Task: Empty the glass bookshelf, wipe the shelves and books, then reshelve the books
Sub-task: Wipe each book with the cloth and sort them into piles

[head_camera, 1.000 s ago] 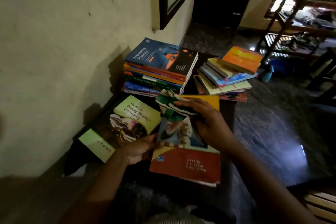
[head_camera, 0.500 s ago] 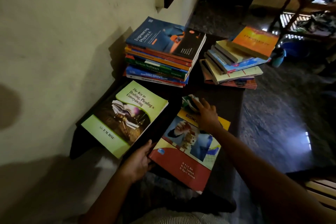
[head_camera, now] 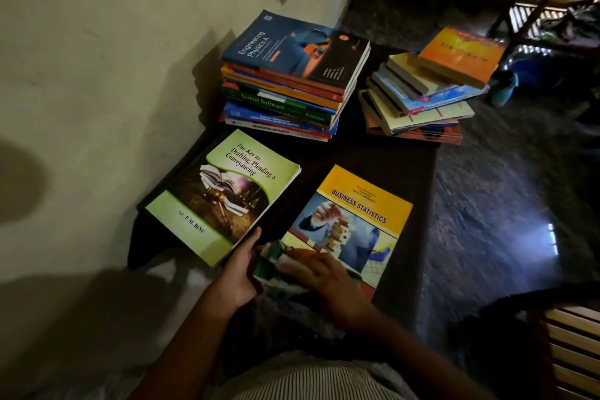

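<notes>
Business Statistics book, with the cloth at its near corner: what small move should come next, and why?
Probably sweep the green-and-white cloth away across the yellow Business Statistics book: the right hand presses it only onto the near-left corner, the rest of the cover lies bare, and the left hand holds that corner steady.
</notes>
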Motion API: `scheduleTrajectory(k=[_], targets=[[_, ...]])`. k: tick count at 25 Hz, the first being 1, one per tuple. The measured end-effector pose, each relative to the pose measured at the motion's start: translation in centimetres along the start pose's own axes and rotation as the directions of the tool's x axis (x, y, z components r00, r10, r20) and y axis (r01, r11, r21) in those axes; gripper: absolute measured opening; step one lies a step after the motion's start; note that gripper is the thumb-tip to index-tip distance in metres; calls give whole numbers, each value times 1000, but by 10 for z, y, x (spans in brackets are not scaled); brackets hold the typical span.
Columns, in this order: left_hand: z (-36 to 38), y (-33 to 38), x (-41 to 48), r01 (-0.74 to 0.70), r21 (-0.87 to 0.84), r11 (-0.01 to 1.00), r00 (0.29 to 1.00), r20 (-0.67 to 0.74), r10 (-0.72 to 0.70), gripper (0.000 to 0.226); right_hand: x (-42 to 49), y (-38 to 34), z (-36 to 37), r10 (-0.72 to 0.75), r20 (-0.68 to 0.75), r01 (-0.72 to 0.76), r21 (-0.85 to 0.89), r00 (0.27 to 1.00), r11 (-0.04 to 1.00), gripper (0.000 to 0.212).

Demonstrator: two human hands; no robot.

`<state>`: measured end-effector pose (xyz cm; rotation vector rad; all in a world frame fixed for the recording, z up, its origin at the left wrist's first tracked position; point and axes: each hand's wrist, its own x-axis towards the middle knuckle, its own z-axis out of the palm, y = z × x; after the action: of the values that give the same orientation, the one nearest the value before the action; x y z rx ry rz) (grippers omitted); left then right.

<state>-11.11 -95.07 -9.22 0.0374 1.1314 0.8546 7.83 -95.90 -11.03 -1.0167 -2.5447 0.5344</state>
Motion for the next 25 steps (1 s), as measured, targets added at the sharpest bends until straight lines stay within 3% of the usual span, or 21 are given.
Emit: scheduleTrajectory(k=[2,3,5,6,7,9,11,13,16,19,22,23,25], targets=[[1,-2,1,-20,49,999,999,-29,22,46,10,39,-20,140,-88,-120,201,986,972,46],[2,-3,2,-32,82,996,999,-38,35,43,15,64,-34,266,-176,-228,211,948,951,49],[6,-5,2,-54,138,989,996,-62,63,35,22,104,-63,545,-196,-539,90,815,838,57],[7,-6,1,-59,162,985,995,-76,72,32,19,114,-71,641,-151,-650,-11,752,760,62],[7,-7,2,-61,185,981,993,-86,78,30,16,115,-72,666,-136,-679,-92,733,728,66],[6,-8,3,-60,213,975,992,-93,81,30,5,102,-58,548,-199,-581,-210,813,786,69],[5,-8,5,-57,213,975,993,-91,78,31,-15,78,-32,450,-231,-495,-209,863,843,61],[5,-8,5,-58,213,975,993,-89,79,29,-37,47,-12,401,-168,-428,-176,900,886,57],[10,-7,4,-75,255,964,990,-96,103,27,-64,9,4,216,-123,-237,-186,969,954,53],[21,-14,1,-180,369,912,966,-109,234,40,-68,0,-11,65,-71,-72,-96,995,993,46],[40,-18,-10,-334,326,884,919,-93,382,45,-62,5,-40,168,-222,-116,230,961,966,64],[49,-16,-16,-384,296,875,904,-73,421,42,-58,8,-53,254,-298,-159,307,920,938,72],[68,-9,-29,-524,321,789,834,8,551,36,-46,13,-78,388,-401,-194,444,830,875,66]])
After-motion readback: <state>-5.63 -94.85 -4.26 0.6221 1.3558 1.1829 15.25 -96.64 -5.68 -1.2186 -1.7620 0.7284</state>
